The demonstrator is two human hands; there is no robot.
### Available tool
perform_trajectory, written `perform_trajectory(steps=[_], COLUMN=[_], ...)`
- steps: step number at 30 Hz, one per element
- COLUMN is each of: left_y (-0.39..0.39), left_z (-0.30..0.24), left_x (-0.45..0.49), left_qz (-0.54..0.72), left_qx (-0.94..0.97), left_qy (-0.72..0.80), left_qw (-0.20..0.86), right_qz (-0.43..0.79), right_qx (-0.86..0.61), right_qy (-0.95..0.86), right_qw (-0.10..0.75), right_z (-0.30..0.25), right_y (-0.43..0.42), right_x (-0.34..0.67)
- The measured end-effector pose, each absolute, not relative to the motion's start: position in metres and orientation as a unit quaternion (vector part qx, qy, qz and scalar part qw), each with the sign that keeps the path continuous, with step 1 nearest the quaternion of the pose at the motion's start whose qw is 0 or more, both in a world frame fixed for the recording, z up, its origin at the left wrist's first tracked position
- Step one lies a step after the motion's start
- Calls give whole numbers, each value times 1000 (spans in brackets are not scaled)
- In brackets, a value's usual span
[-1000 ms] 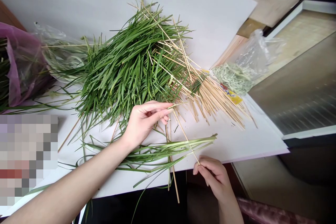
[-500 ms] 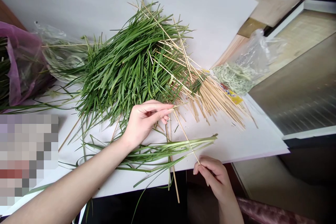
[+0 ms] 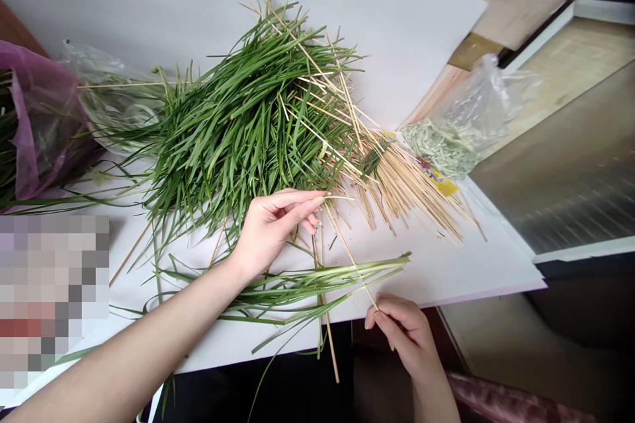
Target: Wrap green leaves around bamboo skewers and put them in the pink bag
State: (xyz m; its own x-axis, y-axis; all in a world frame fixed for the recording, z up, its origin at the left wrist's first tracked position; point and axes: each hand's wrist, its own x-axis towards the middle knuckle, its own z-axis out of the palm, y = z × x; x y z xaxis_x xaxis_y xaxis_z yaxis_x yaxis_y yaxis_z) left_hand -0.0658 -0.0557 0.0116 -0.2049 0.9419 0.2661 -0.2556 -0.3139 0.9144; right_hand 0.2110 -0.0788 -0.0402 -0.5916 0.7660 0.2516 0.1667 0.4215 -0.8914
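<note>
My right hand (image 3: 404, 330) pinches the lower end of a bamboo skewer (image 3: 350, 254), which slants up and left. At its upper end my left hand (image 3: 275, 228) is closed, thumb and forefinger pinching a pale chive stalk (image 3: 343, 197) whose end sticks out to the right. The skewer's tip meets the stalk at these fingertips; whether it pierces the stalk is hidden. A loose bunch of garlic chives (image 3: 367, 269) lies along the table's front edge, behind the skewer. Another skewer (image 3: 331, 350) pokes out past that edge.
A big heap of chives (image 3: 238, 125) covers the middle of the white table (image 3: 476, 264). Many loose skewers (image 3: 407, 178) lie to its right, beside a clear bag of shredded greens (image 3: 441, 145). A purple bag (image 3: 44, 125) and another clear bag (image 3: 119, 106) stand left.
The left fingertips have shifted very slightly left, and the pale stalk end has tilted a little to point more level. The right hand and its skewer look the same.
</note>
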Motion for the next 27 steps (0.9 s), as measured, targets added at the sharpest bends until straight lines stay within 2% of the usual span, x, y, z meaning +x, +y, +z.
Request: perform_trajectory(steps=[7, 27], left_y=[-56, -57], left_z=[14, 15], left_x=[-65, -64], left_qz=[675, 675], left_qx=[431, 402], left_qy=[367, 394], left_qw=[474, 478], right_qz=[446, 444], right_qx=[-310, -317], right_qy=[-770, -769], right_qw=[334, 332], right_z=[-39, -39], right_y=[-80, -80], right_x=[211, 210])
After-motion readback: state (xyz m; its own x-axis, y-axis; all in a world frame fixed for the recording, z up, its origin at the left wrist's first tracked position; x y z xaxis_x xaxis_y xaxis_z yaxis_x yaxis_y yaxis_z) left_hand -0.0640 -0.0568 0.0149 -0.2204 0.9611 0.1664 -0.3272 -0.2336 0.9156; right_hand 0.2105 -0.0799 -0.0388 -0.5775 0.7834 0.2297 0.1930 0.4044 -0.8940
